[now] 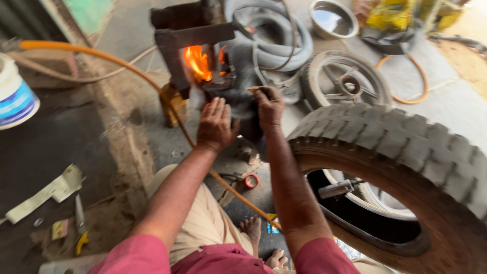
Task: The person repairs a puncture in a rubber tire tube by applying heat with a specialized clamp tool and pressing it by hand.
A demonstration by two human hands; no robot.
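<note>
Pressing flat against a dark rubber tube [243, 101], the left hand [215, 124] lies open, fingers spread and pointing up toward the flame [199, 62]; it grips nothing. The right hand [269, 106] sits just beside it, its fingers pinched on a thin pale stick [256, 89] at the top of the same dark rubber. That rubber hangs from the clamp of a rusty iron press [185, 35], where the fire burns just above the left fingertips.

An orange hose [101, 56] runs from the far left, passes behind the left wrist and comes down between the forearms toward the bare feet [253, 228]. A big knobbly tyre [406, 152] on its wheel crowds in from the right, touching or nearly touching the right forearm. Beyond the press lie a grey coiled inner tube [284, 45], a small spoked wheel [347, 81] and a shiny metal bowl [332, 19]. A white bucket with a blue band [15, 94] stands at the left edge. On the dark ground to the left lie a strip of pale paper [48, 195] and a yellow-handled tool [80, 228]. A small red round cap [251, 181] rests beside the hose.
</note>
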